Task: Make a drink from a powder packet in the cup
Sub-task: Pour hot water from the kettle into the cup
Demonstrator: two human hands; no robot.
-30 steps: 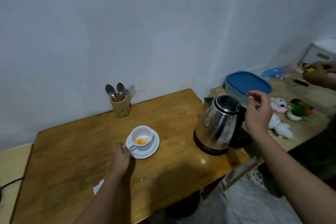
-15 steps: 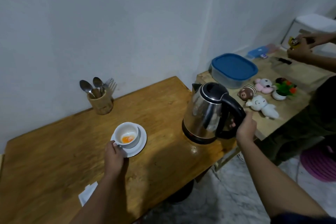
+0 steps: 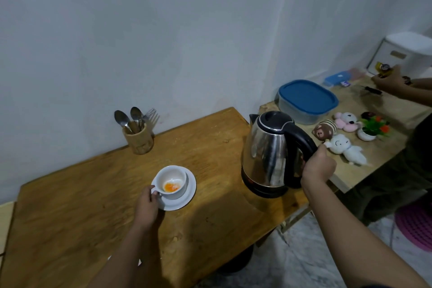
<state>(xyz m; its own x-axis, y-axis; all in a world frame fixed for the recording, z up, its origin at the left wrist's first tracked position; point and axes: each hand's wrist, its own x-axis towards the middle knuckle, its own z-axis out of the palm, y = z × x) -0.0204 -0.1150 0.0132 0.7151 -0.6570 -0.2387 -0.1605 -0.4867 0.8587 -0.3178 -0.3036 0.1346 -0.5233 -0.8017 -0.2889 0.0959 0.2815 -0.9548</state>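
A white cup (image 3: 171,177) with orange powder (image 3: 171,187) in its bottom stands slightly tilted on a white saucer (image 3: 187,196) on the wooden table (image 3: 81,194). My left hand (image 3: 147,208) pinches the cup's handle from the near side. To the right stands a steel electric kettle (image 3: 266,152) with a black lid, on its black base. My right hand (image 3: 316,167) is closed around the kettle's black handle. A scrap of white packet (image 3: 109,257) peeks out beside my left forearm.
A wooden holder (image 3: 139,139) with spoons and a fork stands against the wall. On the lower side table are a blue-lidded box (image 3: 307,100), small plush toys (image 3: 346,147) and a tiny potted plant (image 3: 372,128). Another person's hand (image 3: 388,79) works at the far right.
My right hand came down from above the kettle's lid and closed around its handle. My left hand stayed at the cup's handle. The view shifted to the right.
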